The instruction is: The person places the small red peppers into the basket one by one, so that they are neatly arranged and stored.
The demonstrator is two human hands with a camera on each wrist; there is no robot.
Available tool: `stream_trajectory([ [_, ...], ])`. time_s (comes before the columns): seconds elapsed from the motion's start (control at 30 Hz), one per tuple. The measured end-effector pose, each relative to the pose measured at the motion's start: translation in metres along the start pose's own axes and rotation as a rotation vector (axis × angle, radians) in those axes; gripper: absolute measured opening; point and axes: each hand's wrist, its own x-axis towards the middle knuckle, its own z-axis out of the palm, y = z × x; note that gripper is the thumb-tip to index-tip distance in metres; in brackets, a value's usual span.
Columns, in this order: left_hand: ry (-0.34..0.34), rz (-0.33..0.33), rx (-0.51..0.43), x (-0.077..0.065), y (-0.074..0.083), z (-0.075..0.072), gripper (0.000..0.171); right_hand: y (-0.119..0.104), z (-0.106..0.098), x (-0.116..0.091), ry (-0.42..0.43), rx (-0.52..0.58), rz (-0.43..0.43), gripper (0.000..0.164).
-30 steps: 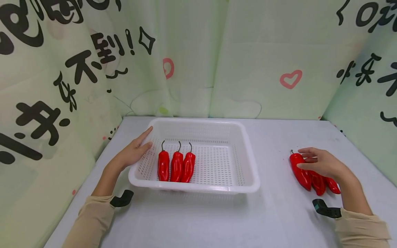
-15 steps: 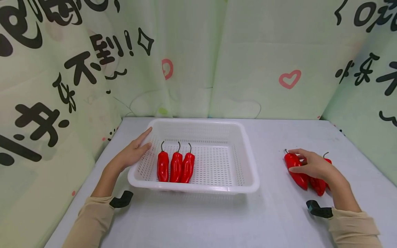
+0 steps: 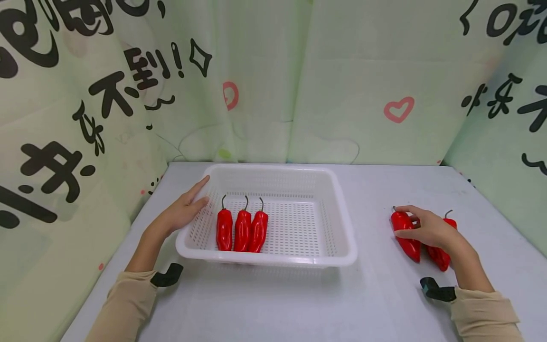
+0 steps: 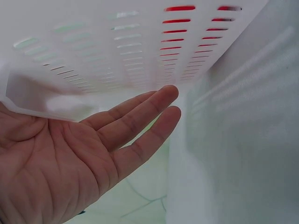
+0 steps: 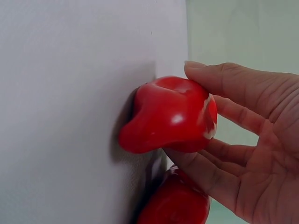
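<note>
My left hand [image 3: 184, 211] rests on the left rim of a white perforated plastic basket [image 3: 299, 259]. In the left wrist view its fingers [image 4: 145, 114] lie nearly straight outside the basket wall [image 4: 98, 46]; the thumb is out of sight there. Three red peppers [image 3: 242, 230] lie side by side in the basket, stems toward the back. My right hand [image 3: 433, 230] holds another red pepper [image 3: 410, 247] between thumb and fingers, close to the table; the right wrist view shows its glossy blunt end [image 5: 173, 116]. Beneath that hand lies more red pepper [image 3: 439, 259], partly hidden.
The basket stands on a white table [image 3: 278, 304], left of the peppers at the right. Pale green printed curtains [image 3: 342, 95] enclose the table's back and sides. A black wrist camera [image 3: 437, 289] sits on the right sleeve, another [image 3: 168, 275] on the left.
My right hand has shifted left, drawing the leftmost pepper of its group slightly left, away from the others. The left hand and basket stay put.
</note>
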Motion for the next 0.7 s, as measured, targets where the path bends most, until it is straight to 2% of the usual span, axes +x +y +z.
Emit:
stream_trajectory([
  [0.4,0.000,0.000,0.000,0.000,-0.004,-0.001,0.069,-0.007,-0.006,-0.003,0.027,0.028,-0.015,0.091],
  [0.7,-0.003,0.005,0.004,0.000,-0.001,0.000,0.069,-0.011,-0.011,-0.007,0.067,0.066,-0.048,0.094],
])
